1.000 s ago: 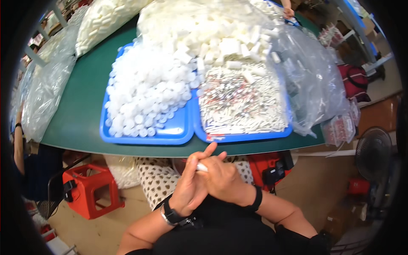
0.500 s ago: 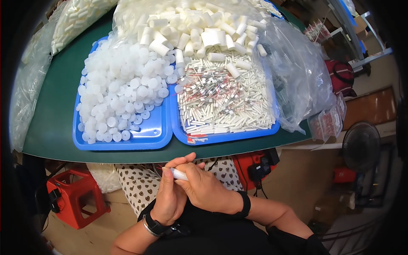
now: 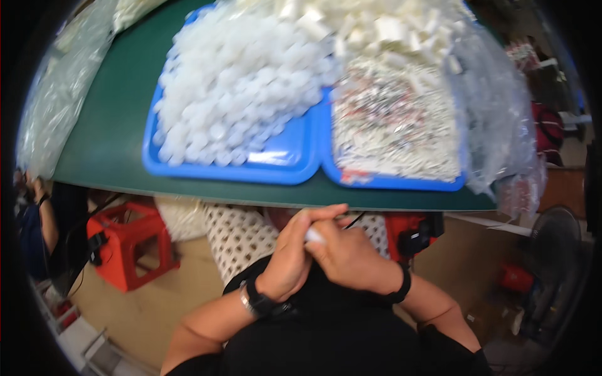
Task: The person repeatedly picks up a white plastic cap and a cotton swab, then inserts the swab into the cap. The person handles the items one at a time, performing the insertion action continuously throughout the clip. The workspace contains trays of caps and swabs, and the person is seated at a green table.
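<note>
In front of my lap, just below the table edge, my two hands meet around a small white cylinder (image 3: 314,236). Only a short piece of it shows; the rest is covered by fingers. My left hand (image 3: 287,263) cups it from the left, fingers curled and thumb against it. From the right, my right hand (image 3: 352,255) grips it between thumb and fingers. Beyond them on the table stand a blue tray (image 3: 276,174) heaped with translucent white round caps (image 3: 232,94) and a second blue tray (image 3: 401,184) filled with thin white sticks (image 3: 395,147). Motion blurs this view.
White foam-like cylinders (image 3: 392,28) spill from a clear bag behind the right tray. Clear plastic bags (image 3: 495,106) lie at both ends of the green table (image 3: 110,135). Below are a red stool (image 3: 135,250) and a fan (image 3: 555,250). Another person's arm (image 3: 47,219) shows far left.
My head view has turned left and tilted, so trays and table shift right and up in it. Both hands stay together on the white cylinder, less of which shows now.
</note>
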`<state>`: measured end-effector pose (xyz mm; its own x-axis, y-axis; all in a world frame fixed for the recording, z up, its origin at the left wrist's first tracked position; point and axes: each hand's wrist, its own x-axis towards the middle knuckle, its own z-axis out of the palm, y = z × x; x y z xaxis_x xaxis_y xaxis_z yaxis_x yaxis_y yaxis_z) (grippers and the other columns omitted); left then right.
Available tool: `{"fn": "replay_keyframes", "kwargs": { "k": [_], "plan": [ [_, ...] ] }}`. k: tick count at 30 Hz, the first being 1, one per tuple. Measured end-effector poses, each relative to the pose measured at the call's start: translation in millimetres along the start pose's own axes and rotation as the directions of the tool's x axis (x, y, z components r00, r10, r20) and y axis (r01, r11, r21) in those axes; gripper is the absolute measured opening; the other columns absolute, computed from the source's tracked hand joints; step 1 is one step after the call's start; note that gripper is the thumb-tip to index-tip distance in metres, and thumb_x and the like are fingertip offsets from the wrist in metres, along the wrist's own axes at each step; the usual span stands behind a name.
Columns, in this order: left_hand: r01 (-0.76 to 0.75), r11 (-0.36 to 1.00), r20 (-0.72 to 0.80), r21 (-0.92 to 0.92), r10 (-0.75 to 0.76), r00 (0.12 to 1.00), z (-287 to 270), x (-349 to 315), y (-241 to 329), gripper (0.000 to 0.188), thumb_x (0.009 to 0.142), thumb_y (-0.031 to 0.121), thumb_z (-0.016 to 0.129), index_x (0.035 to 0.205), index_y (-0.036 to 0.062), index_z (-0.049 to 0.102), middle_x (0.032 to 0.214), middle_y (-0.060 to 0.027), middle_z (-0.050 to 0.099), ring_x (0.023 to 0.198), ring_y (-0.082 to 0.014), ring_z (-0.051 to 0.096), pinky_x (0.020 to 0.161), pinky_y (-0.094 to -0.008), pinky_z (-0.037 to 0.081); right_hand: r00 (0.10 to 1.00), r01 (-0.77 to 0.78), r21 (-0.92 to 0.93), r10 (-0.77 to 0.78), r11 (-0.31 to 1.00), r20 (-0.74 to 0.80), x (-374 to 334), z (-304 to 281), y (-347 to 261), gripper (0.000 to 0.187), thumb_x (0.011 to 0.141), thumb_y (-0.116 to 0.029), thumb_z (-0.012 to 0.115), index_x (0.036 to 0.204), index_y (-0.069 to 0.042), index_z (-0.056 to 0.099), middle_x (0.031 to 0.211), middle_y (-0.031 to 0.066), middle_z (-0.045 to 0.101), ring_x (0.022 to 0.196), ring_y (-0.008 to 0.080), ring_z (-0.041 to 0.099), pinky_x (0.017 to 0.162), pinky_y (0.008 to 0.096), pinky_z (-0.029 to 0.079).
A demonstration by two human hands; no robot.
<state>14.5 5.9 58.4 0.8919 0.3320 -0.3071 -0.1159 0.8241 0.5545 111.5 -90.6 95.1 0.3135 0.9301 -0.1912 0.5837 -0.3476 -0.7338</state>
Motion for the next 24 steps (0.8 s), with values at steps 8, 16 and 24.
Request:
{"fn": "replay_keyframes", "kwargs": {
  "k": [8, 16, 24],
  "plan": [
    [0.255, 0.957, 0.022, -0.137, -0.254, 0.967, -13, -5, -1, 0.055, 0.106, 0.045, 0.026, 0.135, 0.0058, 0.050, 0.136, -0.0107, 0.053, 0.123, -0.0219, 0.051, 0.105, -0.0381, 0.039, 0.925, -0.372, 0.676, 0.199, 0.636, 0.322, -1, 1, 28, 0.028, 0.104, -0.027, 0.044, 0.102, -0.002, 0.056, 0.074, 0.0040, 0.056, 0.057, 0.0099, 0.050, 0.054, 0.0246, 0.040],
    [0.212, 0.977, 0.000, 0.001, -0.212, 0.977, -6, -5, -5, 0.058, 0.106, 0.047, 0.023, 0.135, 0.0040, 0.048, 0.136, -0.0110, 0.051, 0.119, -0.0206, 0.051, 0.103, -0.0397, 0.042, 0.871, -0.490, 0.826, 0.178, 0.279, 0.457, -2, 1, 29, 0.035, 0.105, -0.034, 0.041, 0.101, -0.002, 0.055, 0.069, -0.0020, 0.046, 0.050, 0.0024, 0.034, 0.043, 0.0174, 0.026],
    [0.158, 0.987, -0.076, 0.025, -0.156, 0.985, -8, -9, -17, 0.059, 0.105, 0.047, 0.021, 0.137, 0.0026, 0.043, 0.137, -0.0117, 0.049, 0.120, -0.0207, 0.050, 0.107, -0.0394, 0.039, 0.828, -0.537, 0.842, 0.164, -0.045, 0.537, -1, 10, 35, 0.036, 0.104, -0.034, 0.043, 0.100, 0.000, 0.056, 0.064, -0.0044, 0.041, 0.043, 0.0017, 0.028, 0.039, 0.0186, 0.022]
  ]
}}
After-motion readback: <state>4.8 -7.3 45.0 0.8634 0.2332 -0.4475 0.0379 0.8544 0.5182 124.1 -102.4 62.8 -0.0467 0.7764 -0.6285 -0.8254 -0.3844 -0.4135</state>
